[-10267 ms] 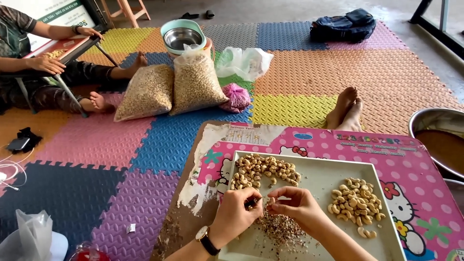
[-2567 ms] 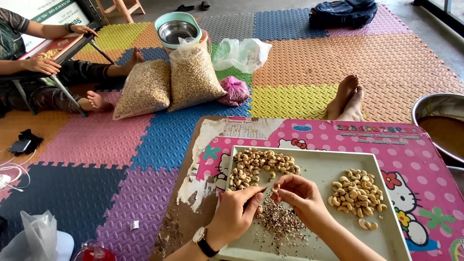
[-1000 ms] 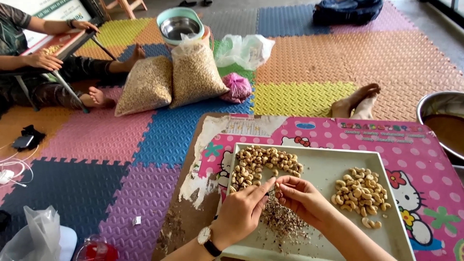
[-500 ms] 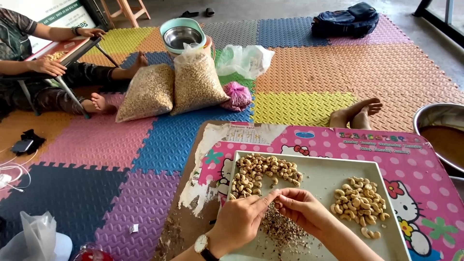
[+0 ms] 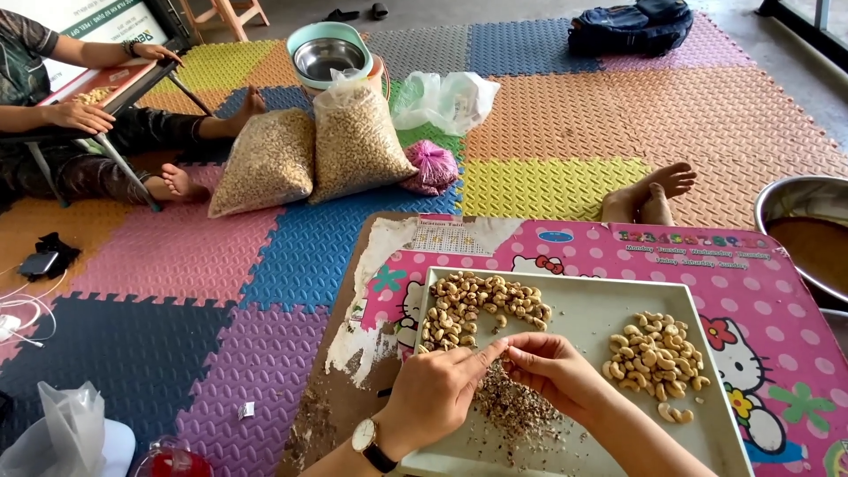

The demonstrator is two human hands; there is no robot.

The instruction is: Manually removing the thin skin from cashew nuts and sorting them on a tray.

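pale cashew [image 5: 503, 352] sits pinched between your left hand [image 5: 439, 393] and right hand [image 5: 549, 371], fingertips closed together; unpeeled pile [image 5: 477, 307] lies just ahead.

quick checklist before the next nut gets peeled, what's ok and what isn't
1. Both hands over the tray: ok; left hand and right hand meet fingertip to fingertip above it.
2. Nut in the grip: cannot tell; the fingers hide whatever is pinched.
3. Unpeeled pile within reach: ok, just beyond the left hand.
4. Peeled pile kept apart: ok, on the tray's right side, clear of the other pile.
5. Skin scraps contained: ok, heaped on the tray under the hands.
6. Table surface: not ok; the covering is torn at its left edge.
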